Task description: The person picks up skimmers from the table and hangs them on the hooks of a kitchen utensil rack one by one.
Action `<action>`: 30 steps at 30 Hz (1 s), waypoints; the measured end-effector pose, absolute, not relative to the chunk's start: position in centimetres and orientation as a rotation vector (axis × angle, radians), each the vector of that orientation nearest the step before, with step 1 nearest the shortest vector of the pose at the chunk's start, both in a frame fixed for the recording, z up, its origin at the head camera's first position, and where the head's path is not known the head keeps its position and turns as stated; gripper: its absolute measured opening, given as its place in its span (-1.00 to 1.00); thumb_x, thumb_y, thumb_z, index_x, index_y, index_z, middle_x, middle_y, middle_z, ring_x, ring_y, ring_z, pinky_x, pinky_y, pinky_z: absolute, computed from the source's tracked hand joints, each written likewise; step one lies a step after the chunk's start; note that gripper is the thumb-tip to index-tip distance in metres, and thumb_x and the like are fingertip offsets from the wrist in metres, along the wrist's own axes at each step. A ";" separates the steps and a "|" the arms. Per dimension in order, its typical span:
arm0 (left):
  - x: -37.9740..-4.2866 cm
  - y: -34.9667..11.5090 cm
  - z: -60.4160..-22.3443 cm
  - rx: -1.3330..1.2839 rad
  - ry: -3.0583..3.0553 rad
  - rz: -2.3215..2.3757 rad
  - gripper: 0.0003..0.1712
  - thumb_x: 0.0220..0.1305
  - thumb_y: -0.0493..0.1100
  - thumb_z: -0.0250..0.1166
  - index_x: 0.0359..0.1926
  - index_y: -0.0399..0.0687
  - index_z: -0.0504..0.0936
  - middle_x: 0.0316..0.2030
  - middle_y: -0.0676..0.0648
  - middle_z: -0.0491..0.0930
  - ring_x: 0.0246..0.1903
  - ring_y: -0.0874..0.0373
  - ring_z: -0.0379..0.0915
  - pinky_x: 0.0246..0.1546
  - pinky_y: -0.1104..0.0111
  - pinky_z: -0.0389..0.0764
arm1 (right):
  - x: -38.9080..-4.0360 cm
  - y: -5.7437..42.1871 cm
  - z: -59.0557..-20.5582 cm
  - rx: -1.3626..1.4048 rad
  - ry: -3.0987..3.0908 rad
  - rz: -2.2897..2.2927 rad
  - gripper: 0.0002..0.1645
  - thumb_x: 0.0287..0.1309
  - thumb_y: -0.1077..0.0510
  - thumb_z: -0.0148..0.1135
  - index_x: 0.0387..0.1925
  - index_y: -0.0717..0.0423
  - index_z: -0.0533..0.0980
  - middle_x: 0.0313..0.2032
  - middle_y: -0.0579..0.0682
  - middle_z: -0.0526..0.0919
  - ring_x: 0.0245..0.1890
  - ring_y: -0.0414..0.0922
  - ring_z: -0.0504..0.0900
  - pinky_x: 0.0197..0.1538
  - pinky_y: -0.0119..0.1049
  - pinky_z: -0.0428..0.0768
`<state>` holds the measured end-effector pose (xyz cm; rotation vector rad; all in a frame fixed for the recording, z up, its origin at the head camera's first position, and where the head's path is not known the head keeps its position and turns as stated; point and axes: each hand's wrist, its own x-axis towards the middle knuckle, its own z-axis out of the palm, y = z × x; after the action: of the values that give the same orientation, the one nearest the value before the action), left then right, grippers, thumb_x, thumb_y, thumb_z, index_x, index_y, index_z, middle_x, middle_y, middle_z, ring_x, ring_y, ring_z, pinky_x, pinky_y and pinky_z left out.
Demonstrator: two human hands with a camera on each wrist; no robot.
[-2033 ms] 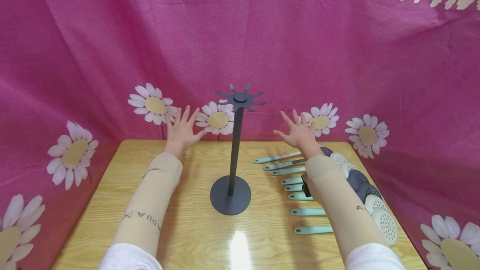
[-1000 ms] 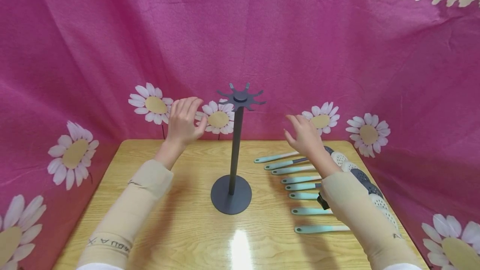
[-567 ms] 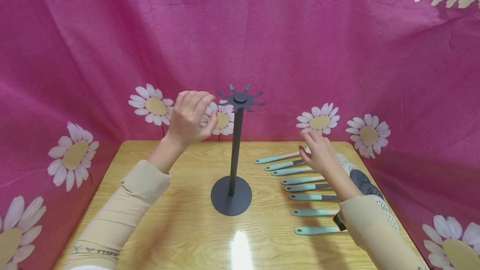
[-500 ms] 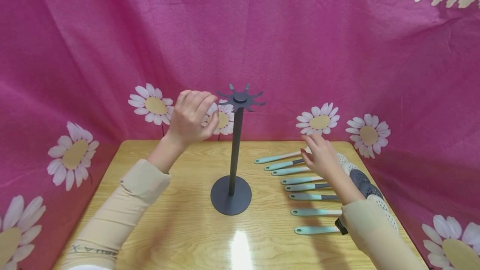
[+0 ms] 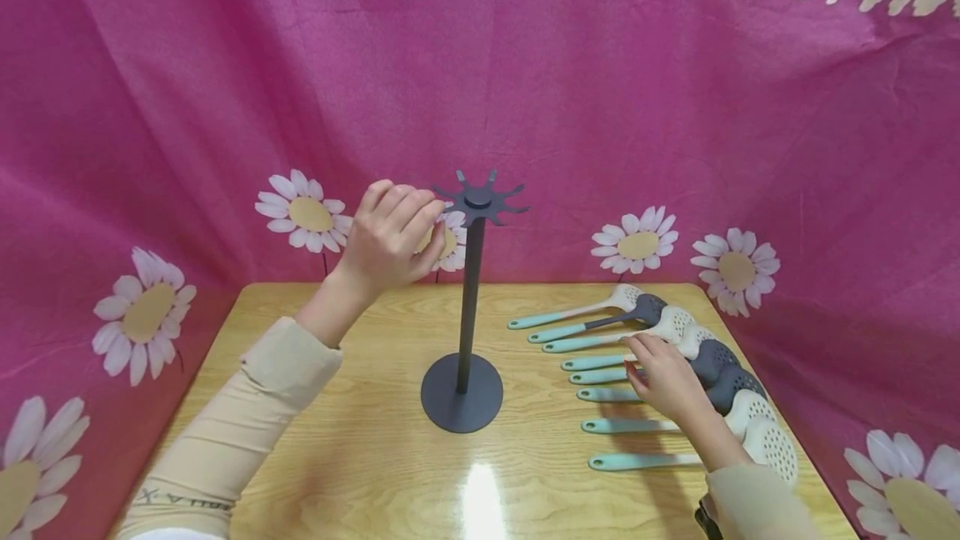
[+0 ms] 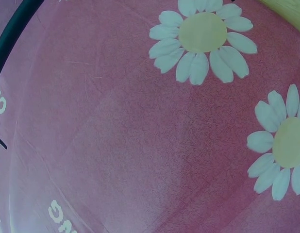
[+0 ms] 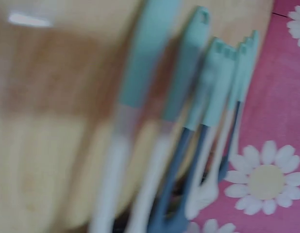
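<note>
A dark grey utensil stand (image 5: 468,298) rises from a round base, its top a ring of short hooks (image 5: 480,200). Beside those hooks is my left hand (image 5: 386,236), fingers bent, thumb apart from them; its fingertips overlap the left hook tips in the head view. My right hand (image 5: 667,377) hovers over the row of skimmers on the right, fingers loosely bent and thumb apart, holding nothing. Those skimmers have mint handles and perforated heads, some white like the nearest white skimmer (image 5: 768,448), others dark like the grey skimmer (image 5: 648,307). The right wrist view shows several mint handles (image 7: 150,53), blurred.
The wooden table (image 5: 360,457) carries the stand at its middle and the skimmers along its right side, some heads overlapping. A pink cloth (image 5: 480,65) with printed daisies hangs behind and at both sides. Part of the stand's dark pole (image 6: 16,31) crosses the left wrist view's corner.
My left hand has moved right and its fingers have bent, reaching the stand's hooks. My right hand has come down and toward me, over the skimmers. The skimmers and stand have not moved.
</note>
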<state>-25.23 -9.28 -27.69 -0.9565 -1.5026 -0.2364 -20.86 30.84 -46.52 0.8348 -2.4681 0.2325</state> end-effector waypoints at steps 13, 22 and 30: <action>-25.2 -9.1 -27.6 -0.937 -1.502 -0.237 -0.87 0.10 -0.26 0.10 -0.44 -0.25 0.53 -0.47 -0.16 0.58 -0.42 -0.04 0.47 -0.31 0.14 0.44 | -16.4 32.0 -51.8 0.836 -2.611 0.257 -0.59 -0.26 0.24 0.39 -0.24 0.16 0.51 -0.30 -0.01 0.55 -0.27 -0.01 0.55 -0.25 -0.03 0.52; -25.2 -9.0 -27.5 -0.939 -1.506 -0.222 -0.89 0.10 -0.28 0.12 -0.45 -0.26 0.53 -0.48 -0.17 0.57 -0.43 -0.03 0.47 -0.32 0.15 0.44 | -14.5 33.3 -54.4 0.924 -2.598 0.274 -0.61 -0.31 0.17 0.39 -0.29 0.07 0.53 -0.35 -0.15 0.51 -0.33 -0.17 0.52 -0.33 -0.18 0.52; -25.1 -8.9 -27.5 -0.949 -1.507 -0.231 -0.89 0.10 -0.29 0.11 -0.46 -0.27 0.52 -0.49 -0.17 0.56 -0.43 -0.03 0.46 -0.32 0.16 0.44 | -13.6 34.1 -55.8 1.035 -2.592 0.329 -0.56 -0.38 0.19 0.38 -0.27 0.03 0.53 -0.36 -0.23 0.51 -0.34 -0.22 0.50 -0.27 -0.21 0.50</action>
<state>-25.11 -8.85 -27.45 -0.9489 -1.5066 -0.2308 -13.63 34.05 -55.77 1.0347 -2.5923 0.3288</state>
